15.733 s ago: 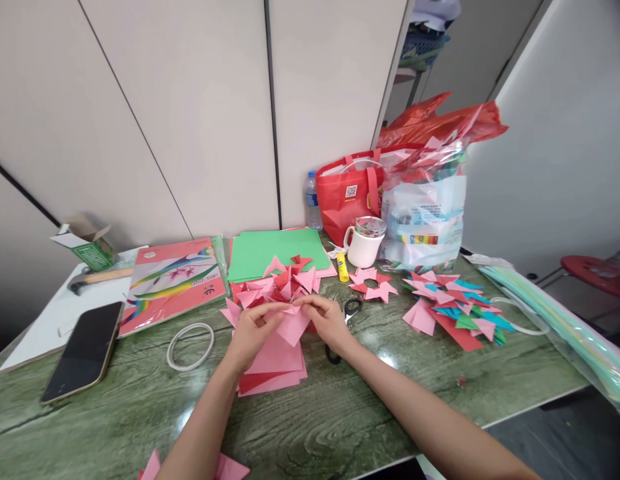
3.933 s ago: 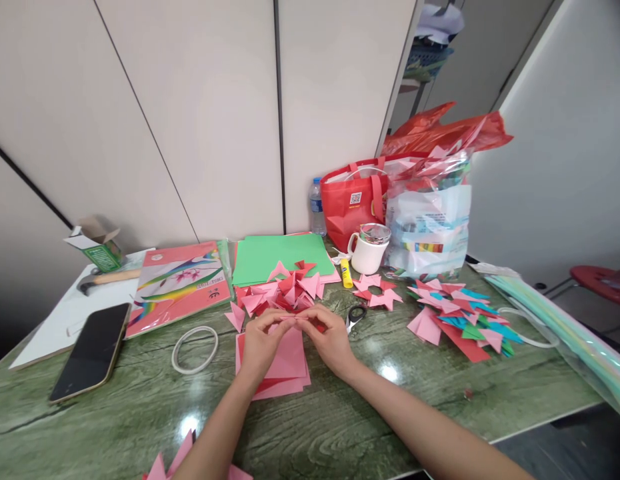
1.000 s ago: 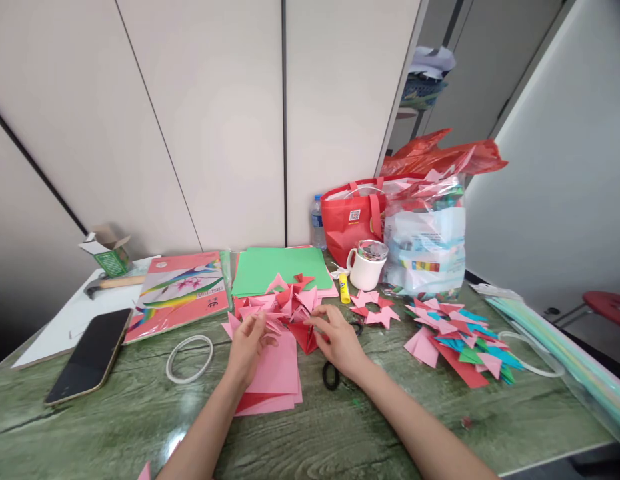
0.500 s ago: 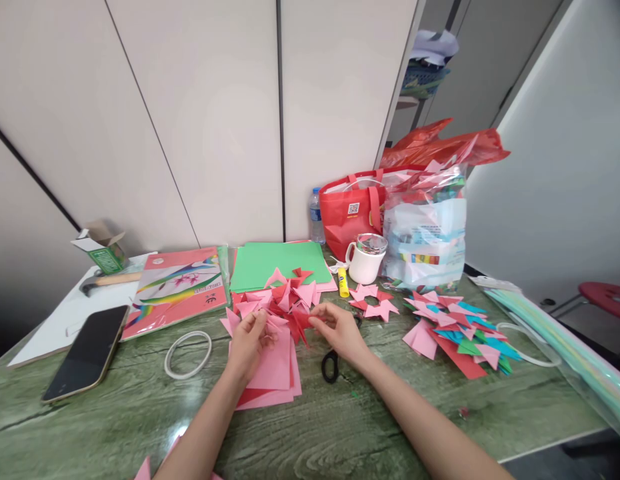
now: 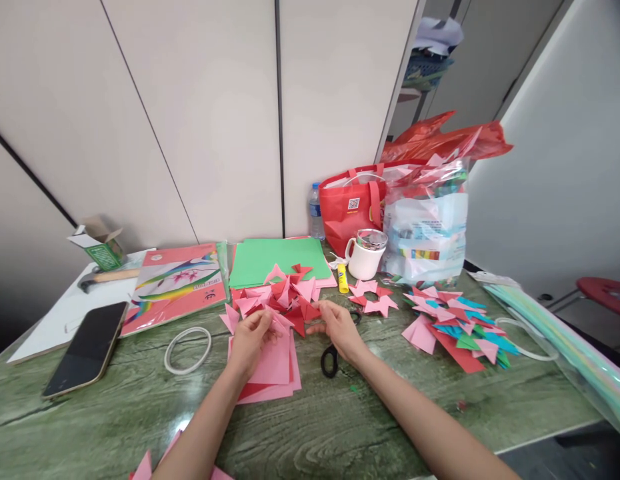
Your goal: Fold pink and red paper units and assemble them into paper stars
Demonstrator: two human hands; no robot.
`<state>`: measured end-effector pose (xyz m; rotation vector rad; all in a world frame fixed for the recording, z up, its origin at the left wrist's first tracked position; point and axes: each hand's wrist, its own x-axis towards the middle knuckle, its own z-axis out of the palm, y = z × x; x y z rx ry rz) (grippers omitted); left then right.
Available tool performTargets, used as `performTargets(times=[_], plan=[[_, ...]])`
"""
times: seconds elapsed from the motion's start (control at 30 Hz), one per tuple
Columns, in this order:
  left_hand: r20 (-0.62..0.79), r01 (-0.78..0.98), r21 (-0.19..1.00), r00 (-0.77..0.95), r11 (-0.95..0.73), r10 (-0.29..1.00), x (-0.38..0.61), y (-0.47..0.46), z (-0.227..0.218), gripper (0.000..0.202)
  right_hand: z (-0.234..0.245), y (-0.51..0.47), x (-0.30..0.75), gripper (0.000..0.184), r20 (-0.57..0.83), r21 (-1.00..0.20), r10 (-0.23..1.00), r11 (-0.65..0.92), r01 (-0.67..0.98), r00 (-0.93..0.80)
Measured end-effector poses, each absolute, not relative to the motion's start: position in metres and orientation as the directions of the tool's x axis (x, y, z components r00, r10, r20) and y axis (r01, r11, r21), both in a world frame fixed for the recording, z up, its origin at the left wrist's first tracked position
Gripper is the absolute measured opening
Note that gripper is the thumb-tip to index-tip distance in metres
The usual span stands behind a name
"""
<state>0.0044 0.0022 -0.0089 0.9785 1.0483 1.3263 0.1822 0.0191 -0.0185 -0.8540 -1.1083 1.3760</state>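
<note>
The big green table [image 5: 400,407] fills the low part of the frame. Right of the middle, the clear bag [image 5: 427,223] stands just beside the red bag [image 5: 345,210]. The green paper [image 5: 280,259] lies near the middle of the frame. A pile of pink and red folded papers [image 5: 285,290] sits in front of it, partly on top. The flat pink and red sheets [image 5: 274,368] lie closer to you, just below the middle.

Your left hand [image 5: 247,341] is over the left edge of those sheets. Its thumb and pointer finger curl close together beside a pink folded paper [image 5: 281,323], but you can't tell if they pinch it. Your right hand [image 5: 337,330] is a bit right of the middle. It is part open, with a gap between thumb and pointer finger. Its pointer fingertip is right by the corner of a red folded paper [image 5: 308,309]; whether they touch is hard to see. Under that hand are the black scissors [image 5: 330,375], and up from it is the yellow glue stick [image 5: 343,280].
</note>
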Motion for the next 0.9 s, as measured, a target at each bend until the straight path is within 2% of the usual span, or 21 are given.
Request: performTargets(times=[0.17,0.27,0.4,0.53,0.67,0.77,0.9], plan=[[-0.002,-0.202,0.979,0.019,0.005,1.0,0.004,0.003,-0.01,0.023,-0.02,0.017,0.182,0.036,0.021,-0.939,0.987,-0.035,-0.342,-0.159],[-0.02,-0.211,0.977,0.008,0.021,1.0,0.005,0.003,-0.01,0.028,-0.019,0.016,0.181,0.035,0.056,-0.911,0.987,-0.012,-0.413,-0.153],[-0.029,-0.17,0.985,-0.008,0.027,1.0,0.004,0.001,-0.008,0.022,-0.017,0.014,0.178,0.032,0.077,-0.909,0.988,0.014,-0.416,-0.136],[-0.004,-0.118,0.993,0.122,0.019,0.992,0.004,-0.002,-0.006,0.019,-0.018,0.013,0.177,0.026,0.134,-0.95,0.979,0.082,-0.301,-0.156],[0.018,-0.025,1.0,0.254,-0.012,0.967,0.008,-0.004,-0.003,0.019,-0.02,0.011,0.177,0.015,0.283,-0.957,0.946,0.267,-0.111,-0.159],[0.109,0.082,0.988,0.216,-0.129,0.97,0.009,-0.004,-0.002,0.016,-0.021,0.009,0.177,0.017,0.344,-0.937,0.921,0.348,-0.012,-0.182],[0.222,0.295,0.921,0.139,-0.254,0.965,0.009,-0.003,-0.003,0.009,-0.019,0.004,0.176,0.02,0.343,-0.931,0.9,0.364,0.031,-0.267]])
